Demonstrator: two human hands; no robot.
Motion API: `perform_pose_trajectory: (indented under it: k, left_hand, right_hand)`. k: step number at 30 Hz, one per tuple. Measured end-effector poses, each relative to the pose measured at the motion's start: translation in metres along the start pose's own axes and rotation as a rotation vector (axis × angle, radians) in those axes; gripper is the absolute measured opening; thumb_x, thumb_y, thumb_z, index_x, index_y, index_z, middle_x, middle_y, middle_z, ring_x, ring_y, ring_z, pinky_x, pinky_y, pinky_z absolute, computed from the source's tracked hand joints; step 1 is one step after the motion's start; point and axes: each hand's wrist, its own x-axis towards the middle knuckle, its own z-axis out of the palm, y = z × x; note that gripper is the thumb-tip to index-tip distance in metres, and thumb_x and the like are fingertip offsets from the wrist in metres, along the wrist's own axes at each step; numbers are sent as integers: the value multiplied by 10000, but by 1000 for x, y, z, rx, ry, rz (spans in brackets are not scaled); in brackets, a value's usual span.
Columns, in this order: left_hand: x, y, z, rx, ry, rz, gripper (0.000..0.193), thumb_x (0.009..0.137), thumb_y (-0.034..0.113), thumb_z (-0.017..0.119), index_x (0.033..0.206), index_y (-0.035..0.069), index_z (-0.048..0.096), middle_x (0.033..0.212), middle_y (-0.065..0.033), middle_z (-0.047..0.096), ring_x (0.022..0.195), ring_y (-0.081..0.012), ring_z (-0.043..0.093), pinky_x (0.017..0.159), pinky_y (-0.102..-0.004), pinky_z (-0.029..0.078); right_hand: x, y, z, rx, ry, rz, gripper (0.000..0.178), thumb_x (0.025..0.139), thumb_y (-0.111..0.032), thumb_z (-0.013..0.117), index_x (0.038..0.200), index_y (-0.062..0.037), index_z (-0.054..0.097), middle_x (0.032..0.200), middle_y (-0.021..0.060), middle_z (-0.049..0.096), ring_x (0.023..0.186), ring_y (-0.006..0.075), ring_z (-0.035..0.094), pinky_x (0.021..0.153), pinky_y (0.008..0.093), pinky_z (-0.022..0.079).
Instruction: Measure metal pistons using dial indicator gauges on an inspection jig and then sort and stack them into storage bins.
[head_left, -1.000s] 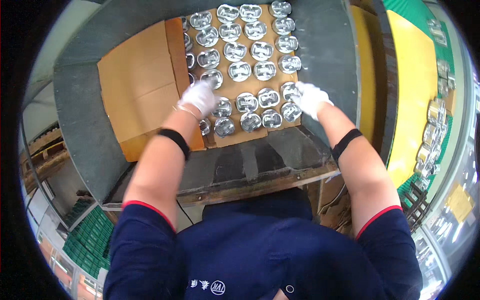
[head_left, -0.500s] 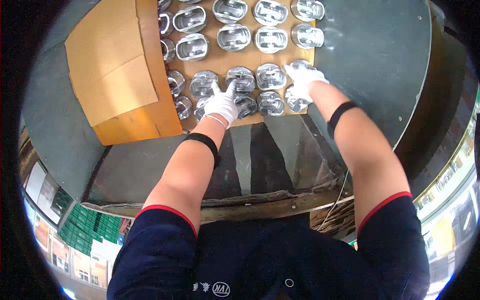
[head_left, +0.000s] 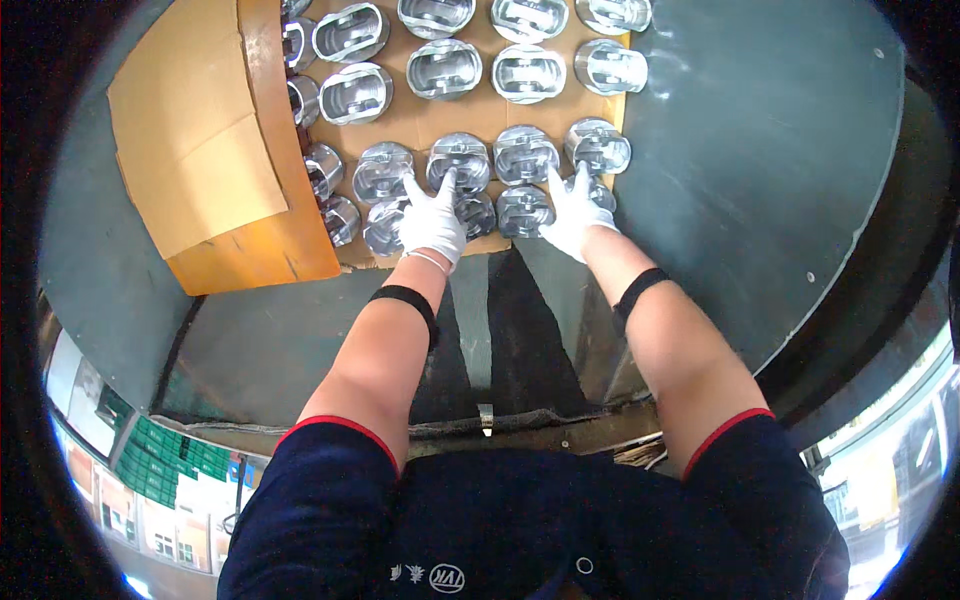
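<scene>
Bare metal pistons stand in rows on a brown cardboard sheet (head_left: 400,115). My left hand (head_left: 432,222), in a white glove, lies over the two nearest rows with thumb and forefinger spread. Its fingertips are at the near edges of a piston (head_left: 383,172) and of the piston to its right (head_left: 459,160). My right hand (head_left: 575,215), also white-gloved, has its thumb and a finger stretched forward, partly covering a front-row piston (head_left: 602,196). Just beyond its fingertips is the rightmost piston (head_left: 598,145) of the second row. A front-row piston (head_left: 525,210) sits between my hands.
An orange-brown board (head_left: 245,262) with cardboard (head_left: 195,140) on it stands at the left, with pistons along its edge. Dark grey panels (head_left: 740,150) flank the sheet. A dark worktop (head_left: 300,340) lies nearer me. Green crates (head_left: 160,460) show at lower left.
My right hand has come nearer and left, off the rightmost second-row piston, which now shows. My left hand stays over the nearest rows. The whole view has shifted slightly.
</scene>
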Motion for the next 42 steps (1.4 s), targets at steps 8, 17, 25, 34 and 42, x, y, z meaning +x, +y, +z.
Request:
perform_pose_trajectory:
  k: [8,17,25,34,42]
  left_hand:
    - [8,3,27,-192,252,37,822,772,110,745,1492,321,409,1584,-276,193,1312,-439,473,1051,-454,436]
    - [9,-3,32,-95,310,70,630,784,122,738,1366,266,545,1538,-308,255,1303,-490,448,1031,-492,450]
    - [2,-22,28,-109,303,158,671,728,25,712,1350,224,560,1519,-311,284,1317,-488,426,1062,-478,423]
    - [15,-26,45,-252,360,52,506,946,292,580,1408,111,482,1428,-319,411,1262,-414,504,1049,-441,431]
    - [12,-23,45,-85,384,116,442,958,270,565,1390,195,508,1477,-311,361,1285,-459,472,1062,-476,418]
  right_hand:
    - [29,-24,32,166,157,106,883,820,-231,678,1577,-280,225,1589,333,-63,1241,462,547,1085,420,439]
    - [34,-22,37,260,193,123,786,802,-156,664,1515,-298,365,1597,296,14,1255,459,521,1064,454,450]
    - [29,-23,55,217,249,138,728,819,-311,728,1465,-208,410,1568,309,98,1263,474,508,1038,472,465]
    - [35,-21,64,201,351,111,624,843,-303,713,1413,-203,479,1553,303,176,1293,463,478,1034,476,457]
    - [32,-14,70,207,362,82,594,874,-290,689,1431,-234,490,1566,310,132,1232,450,541,1036,453,466]
